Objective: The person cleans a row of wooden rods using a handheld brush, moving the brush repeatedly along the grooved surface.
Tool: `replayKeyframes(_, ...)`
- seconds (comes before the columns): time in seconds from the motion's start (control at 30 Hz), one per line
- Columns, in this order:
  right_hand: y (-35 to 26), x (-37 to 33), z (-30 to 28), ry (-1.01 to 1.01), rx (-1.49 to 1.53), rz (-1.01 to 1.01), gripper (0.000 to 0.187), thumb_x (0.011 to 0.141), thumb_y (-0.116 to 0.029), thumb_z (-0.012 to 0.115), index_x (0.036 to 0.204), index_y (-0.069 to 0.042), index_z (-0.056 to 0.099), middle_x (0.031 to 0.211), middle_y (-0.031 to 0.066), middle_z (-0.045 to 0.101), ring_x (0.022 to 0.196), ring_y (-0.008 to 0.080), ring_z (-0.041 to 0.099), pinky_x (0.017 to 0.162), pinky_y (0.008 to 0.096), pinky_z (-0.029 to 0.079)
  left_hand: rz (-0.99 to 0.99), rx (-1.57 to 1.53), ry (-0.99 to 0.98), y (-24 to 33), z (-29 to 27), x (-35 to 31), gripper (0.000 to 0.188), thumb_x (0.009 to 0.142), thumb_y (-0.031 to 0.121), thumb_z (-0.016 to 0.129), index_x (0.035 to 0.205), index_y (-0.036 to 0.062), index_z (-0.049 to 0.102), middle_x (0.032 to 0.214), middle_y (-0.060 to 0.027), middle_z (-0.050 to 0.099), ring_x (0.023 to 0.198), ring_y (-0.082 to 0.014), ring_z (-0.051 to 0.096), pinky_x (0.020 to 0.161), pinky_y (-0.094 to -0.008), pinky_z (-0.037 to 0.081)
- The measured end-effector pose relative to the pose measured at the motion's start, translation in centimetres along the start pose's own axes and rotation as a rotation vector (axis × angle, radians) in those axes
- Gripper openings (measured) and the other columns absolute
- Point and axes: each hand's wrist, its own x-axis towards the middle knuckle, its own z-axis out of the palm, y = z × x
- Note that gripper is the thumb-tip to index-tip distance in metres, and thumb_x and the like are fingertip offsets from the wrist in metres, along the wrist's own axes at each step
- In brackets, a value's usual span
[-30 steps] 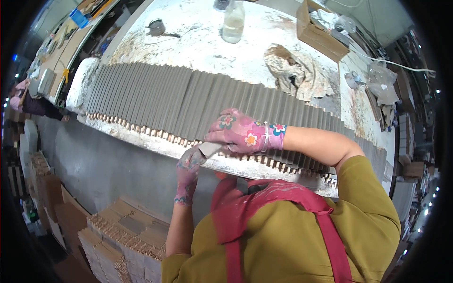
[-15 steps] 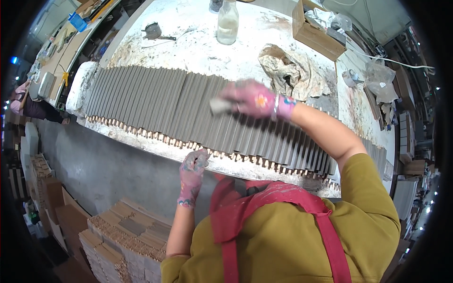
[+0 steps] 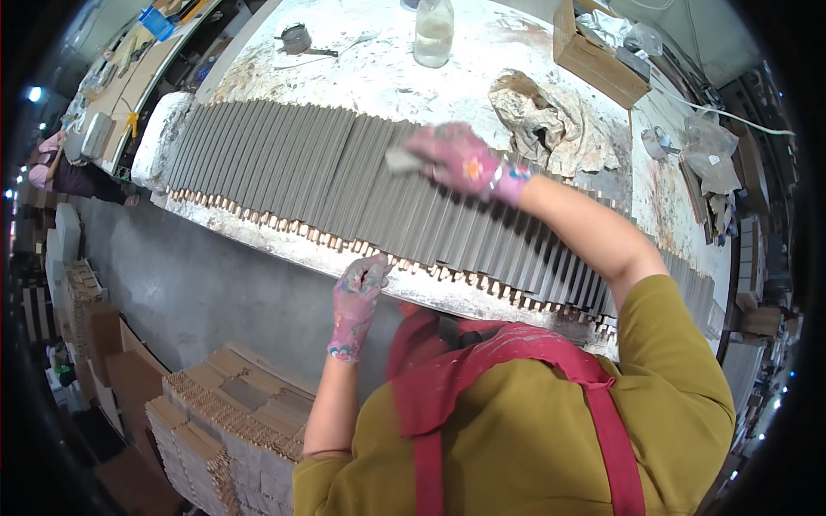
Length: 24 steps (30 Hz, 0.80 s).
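A long row of grey-coated strips [image 3: 284, 163] with bare, wood-coloured front ends lies side by side across the table. My right hand [image 3: 456, 159], in a pink flowered glove, is closed round a small pale grey block [image 3: 401, 160], perhaps a sponge or sanding block. It rests on or just over the upper middle of the row. At the row's front edge, my left hand [image 3: 359, 282] wears a matching glove stained grey. Its fingers are curled beside the strip ends, and what they pinch, if anything, is hidden.
Behind the row stand a crumpled stained cloth [image 3: 555, 129], a glass bottle of clear liquid [image 3: 433, 34], a small dark pot with a handle [image 3: 295, 39] and a cardboard box [image 3: 598, 60]. Stacked strips [image 3: 241, 404] sit low left. Another person [image 3: 73, 176] is at the far left.
The whole view has shifted slightly, with the table sitting higher and further right. My right hand and the block have moved a little up the row. My left hand stays by the front ends.
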Motion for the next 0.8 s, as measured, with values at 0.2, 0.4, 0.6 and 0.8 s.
replayKeyframes(0.2,-5.4,-3.7,0.0,-0.298,0.139,-0.36,0.042,0.084,-0.023,0.065,0.125,-0.017,0.056,0.118,0.003,0.061,0.112,0.0226,0.056,0.101,0.0446,0.033,0.161,0.201,-0.06,-1.8,-1.2,0.2,0.026,0.094,0.012,0.06,0.115,-0.0036,0.061,0.102,-0.0073,0.066,0.093,-0.0157,0.065,0.078,-0.0254,0.052)
replayKeyframes(0.4,-4.9,-2.2,1.6,-0.108,0.106,-0.269,0.038,0.083,-0.021,0.063,0.121,-0.018,0.058,0.113,0.0056,0.062,0.107,0.025,0.058,0.097,0.0458,0.035,0.027,-0.038,-0.03,-0.6,-0.5,0.0,0.026,0.094,0.01,0.059,0.116,-0.0038,0.06,0.105,-0.0076,0.065,0.089,-0.0135,0.063,0.08,-0.0247,0.05)
replayKeyframes(0.6,-5.7,-2.1,0.5,-0.159,0.22,-0.261,0.041,0.082,-0.021,0.065,0.123,-0.016,0.057,0.116,0.0072,0.061,0.113,0.0278,0.055,0.098,0.0459,0.035,0.112,-0.016,-0.066,-0.9,-0.4,-0.2,0.026,0.093,0.008,0.059,0.116,-0.0034,0.06,0.104,-0.0075,0.067,0.096,-0.0167,0.065,0.08,-0.0264,0.051)
replayKeyframes(0.8,-6.9,-4.0,0.3,-0.324,0.135,-0.401,0.045,0.077,-0.015,0.065,0.121,-0.015,0.057,0.119,0.007,0.059,0.115,0.0255,0.055,0.097,0.0469,0.037,0.024,-0.016,-0.032,-0.4,-0.8,-0.3,0.031,0.088,-0.006,0.055,0.119,-0.0039,0.057,0.116,-0.0123,0.063,0.102,-0.0215,0.064,0.084,-0.0294,0.052)
